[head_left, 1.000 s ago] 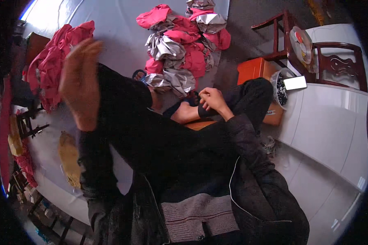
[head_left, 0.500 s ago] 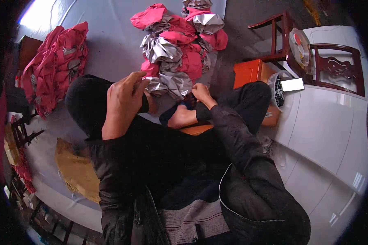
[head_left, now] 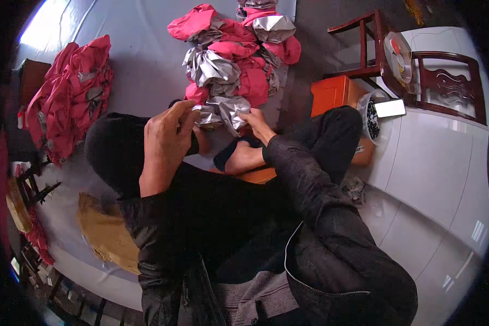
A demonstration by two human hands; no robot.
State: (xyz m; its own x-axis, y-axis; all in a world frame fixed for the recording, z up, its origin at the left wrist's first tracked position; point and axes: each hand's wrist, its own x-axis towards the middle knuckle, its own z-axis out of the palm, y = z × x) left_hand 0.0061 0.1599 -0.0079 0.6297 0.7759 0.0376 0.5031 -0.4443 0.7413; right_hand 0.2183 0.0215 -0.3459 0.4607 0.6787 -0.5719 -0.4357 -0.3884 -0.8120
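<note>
A heap of pink and silver fabric pieces (head_left: pixel 250 81) lies in front of me, crumpled and overlapping. At its near edge is a shiny silver piece (head_left: pixel 228 110). My right hand (head_left: pixel 258 126) reaches its edge, with thumb and fingers pinched on it. My left hand (head_left: pixel 165 138) is raised above my left knee, its fingers curled and the tips pressed together beside the silver fabric. Whatever those fingertips hold, if anything, is too small to make out. My bare foot (head_left: pixel 242 157) shows below the right hand.
Another pile of pink fabric (head_left: pixel 73 95) stands at the left. At the right are an orange box (head_left: pixel 330 96), a clear tub of small dark pieces (head_left: pixel 370 117), a white-screened phone (head_left: pixel 390 108) and a wooden chair (head_left: pixel 448 87). A yellow-brown sack (head_left: pixel 106 231) lies at lower left.
My right hand has moved left and slightly forward onto the edge of the silver fabric. My left hand stays nearly in place, fingertips together.
</note>
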